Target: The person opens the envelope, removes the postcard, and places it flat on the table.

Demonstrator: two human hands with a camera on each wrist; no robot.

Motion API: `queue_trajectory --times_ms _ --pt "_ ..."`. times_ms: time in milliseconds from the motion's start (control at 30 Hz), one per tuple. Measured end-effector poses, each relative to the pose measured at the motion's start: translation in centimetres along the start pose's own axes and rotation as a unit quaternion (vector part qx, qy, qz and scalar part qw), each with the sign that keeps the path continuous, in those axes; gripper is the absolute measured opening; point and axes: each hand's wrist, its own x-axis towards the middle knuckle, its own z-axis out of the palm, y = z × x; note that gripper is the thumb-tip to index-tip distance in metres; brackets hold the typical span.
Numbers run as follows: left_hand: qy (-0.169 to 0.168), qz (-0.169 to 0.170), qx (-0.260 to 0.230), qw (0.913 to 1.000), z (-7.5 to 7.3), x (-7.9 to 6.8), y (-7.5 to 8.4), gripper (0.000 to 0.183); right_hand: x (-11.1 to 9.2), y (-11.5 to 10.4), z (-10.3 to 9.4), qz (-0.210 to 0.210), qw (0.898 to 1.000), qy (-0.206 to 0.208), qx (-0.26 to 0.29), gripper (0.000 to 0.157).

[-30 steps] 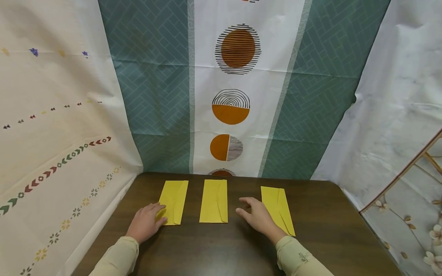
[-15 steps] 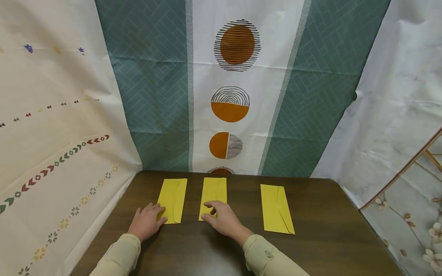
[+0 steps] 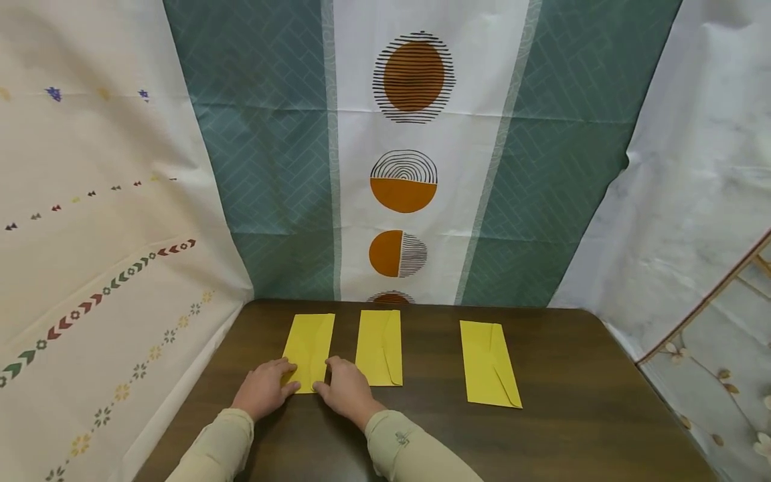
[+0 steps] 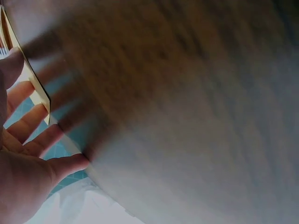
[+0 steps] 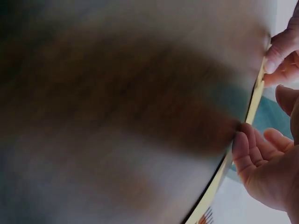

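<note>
Three yellow paper envelopes lie flat on the dark table: a left envelope point(image 3: 309, 345), a middle envelope point(image 3: 379, 348) and a right envelope point(image 3: 490, 365). At the left envelope's near left side, my left hand point(image 3: 264, 388) rests with fingertips over its edge. My right hand point(image 3: 348, 393) is at the same envelope's near right corner, close to the middle one. In the left wrist view the fingers of the left hand point(image 4: 23, 163) are spread, the thumb at the envelope's edge point(image 4: 39, 95). The right wrist view has the right hand point(image 5: 271, 172) with lightly bent fingers down at the tabletop.
The brown wooden table point(image 3: 434, 435) has rounded far corners. Behind it hangs a green and white cloth point(image 3: 283, 167) with orange circles. A cream patterned cloth point(image 3: 120, 281) stands at the left, and a white floral cloth point(image 3: 680, 234) at the right.
My right hand has moved left from the right envelope, across the middle one, to the left envelope's right side. The left hand stays at the left envelope, and the envelopes keep their places.
</note>
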Motion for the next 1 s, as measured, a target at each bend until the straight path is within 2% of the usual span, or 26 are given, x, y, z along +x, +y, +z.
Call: queue_trajectory --times_ms 100,200,333,433,533,733,1000 --pt "0.003 0.000 -0.001 1.0000 -0.3 0.1 0.0 0.042 0.5 -0.7 0.4 0.006 0.998 0.015 -0.064 0.052" --pt "0.008 0.004 -0.002 1.0000 -0.6 0.1 -0.1 0.040 0.6 -1.6 1.0 0.005 0.990 0.026 -0.141 0.054" --pt "0.011 0.008 -0.010 0.9999 -0.4 0.3 -0.3 0.038 0.4 -2.4 1.9 0.001 0.969 0.033 -0.245 0.058" --pt "0.011 0.007 -0.012 0.9998 0.1 0.5 -0.3 0.037 0.2 -2.6 2.6 0.004 0.954 0.036 -0.298 0.056" --pt "0.012 0.006 -0.012 0.9998 0.5 0.7 -0.2 0.037 0.3 -2.5 3.0 0.010 0.947 0.036 -0.320 0.052" --pt "0.009 -0.007 -0.010 0.9999 0.9 0.5 -0.3 0.038 0.8 -2.9 3.4 0.029 0.948 0.027 -0.317 0.052" --pt "0.016 -0.011 -0.007 0.9998 0.4 0.7 -0.1 0.037 1.9 -3.3 3.4 0.034 0.940 0.026 -0.339 0.051"
